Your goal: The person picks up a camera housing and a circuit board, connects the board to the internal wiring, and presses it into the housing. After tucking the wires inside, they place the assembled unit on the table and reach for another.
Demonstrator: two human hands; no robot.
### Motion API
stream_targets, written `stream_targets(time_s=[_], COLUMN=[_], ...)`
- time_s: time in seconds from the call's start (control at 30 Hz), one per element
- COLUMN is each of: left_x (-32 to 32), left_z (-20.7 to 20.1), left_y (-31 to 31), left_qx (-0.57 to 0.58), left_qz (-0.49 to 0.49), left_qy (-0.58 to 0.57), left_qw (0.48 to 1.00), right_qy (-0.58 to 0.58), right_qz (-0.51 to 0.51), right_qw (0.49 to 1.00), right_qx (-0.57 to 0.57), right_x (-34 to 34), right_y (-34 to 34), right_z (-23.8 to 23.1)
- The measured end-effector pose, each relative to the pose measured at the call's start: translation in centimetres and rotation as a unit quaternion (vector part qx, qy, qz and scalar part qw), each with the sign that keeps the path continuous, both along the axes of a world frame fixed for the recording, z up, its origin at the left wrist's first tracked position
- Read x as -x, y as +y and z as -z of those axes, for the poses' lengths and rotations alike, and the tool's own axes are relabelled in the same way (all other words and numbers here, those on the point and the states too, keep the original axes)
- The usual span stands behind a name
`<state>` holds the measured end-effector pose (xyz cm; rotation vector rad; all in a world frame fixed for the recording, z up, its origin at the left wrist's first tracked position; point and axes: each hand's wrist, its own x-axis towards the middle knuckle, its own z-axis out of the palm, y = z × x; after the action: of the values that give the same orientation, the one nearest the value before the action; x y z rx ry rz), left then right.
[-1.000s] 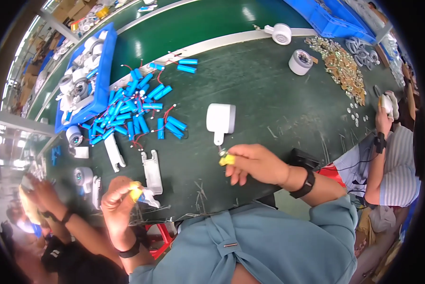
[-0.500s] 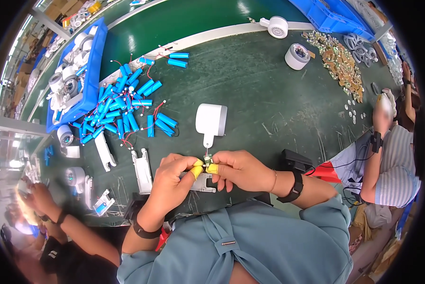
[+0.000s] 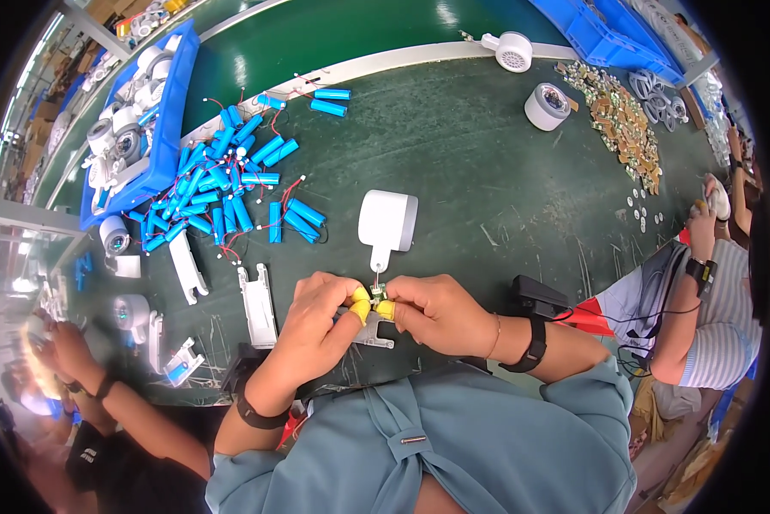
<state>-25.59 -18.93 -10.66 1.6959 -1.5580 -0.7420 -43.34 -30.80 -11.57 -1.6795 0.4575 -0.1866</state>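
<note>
My left hand and my right hand meet close in front of me, with yellow covers on the fingertips. Between them is a small green circuit board, pinched by my right thumb and fingers. My left fingertips are closed against its left side; what they hold is too small to make out. Thin wires run from the board up to the short stem of a white round fan head lying on the table. Under my hands lies a white handle shell, partly hidden. Another white shell lies left of my left hand.
Blue wired battery cells are heaped at the left, beside a blue crate of white fan parts. Circuit boards are piled at the far right, near two fan heads. Co-workers' arms reach in on both sides.
My hands stay together at the board, with slight finger shifts. The co-worker's hand at the right has moved, and the whole view has shifted a little.
</note>
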Motion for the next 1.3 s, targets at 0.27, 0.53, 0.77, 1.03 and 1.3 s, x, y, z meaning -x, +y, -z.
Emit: stream_targets(time_s=[0.27, 0.53, 0.77, 1.03, 1.3], left_x=[-1.3, -1.5, 1.1, 1.0, 1.2], left_z=[-0.2, -0.2, 0.7, 0.9, 1.0], left_y=[-0.3, -0.9, 0.1, 0.3, 0.6], left_qx=[-0.014, -0.029, 0.025, 0.076, -0.015], left_qz=[0.052, 0.089, -0.083, -0.084, -0.152], left_qy=[0.026, 0.047, 0.059, 0.027, 0.122], left_qw=[0.998, 0.995, 0.994, 0.993, 0.981], right_qy=[-0.042, -0.039, -0.037, -0.048, -0.033], right_qz=[-0.003, 0.023, 0.087, 0.110, 0.089], right_qw=[0.998, 0.992, 0.974, 0.969, 0.963], right_qx=[0.035, 0.121, 0.205, 0.214, 0.251], right_x=[-0.1, -0.3, -0.3, -0.5, -0.7], right_y=[0.2, 0.8, 1.8, 2.0, 2.1], right_z=[0.6, 0.4, 1.2, 1.3, 1.3])
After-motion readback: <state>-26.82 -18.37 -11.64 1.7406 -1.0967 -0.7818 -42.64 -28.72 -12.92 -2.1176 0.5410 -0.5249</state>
